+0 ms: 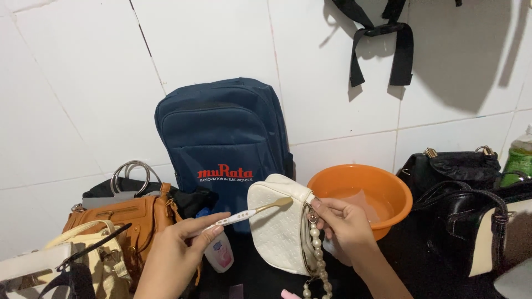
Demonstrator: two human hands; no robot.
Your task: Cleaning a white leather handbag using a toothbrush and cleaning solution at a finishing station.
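My left hand (pixel 177 249) grips a white toothbrush (pixel 249 212) by its handle, and the brush head rests on the top of a small white handbag (pixel 277 230). My right hand (pixel 341 224) holds that handbag upright by its right edge, near the clasp. A chain of pearl beads (pixel 317 257) hangs down from the bag below my right fingers. An orange basin (pixel 388 185) with water in it stands just behind my right hand.
A dark blue backpack (pixel 221 144) leans on the white tiled wall. A brown handbag (pixel 119 218) and a cream bag (pixel 97 260) lie at the left, black handbags (pixel 460 169) at the right. A small white bottle (pixel 220 254) stands under the toothbrush. Black straps (pixel 382 41) hang on the wall; a green bottle (pixel 518 160) is far right.
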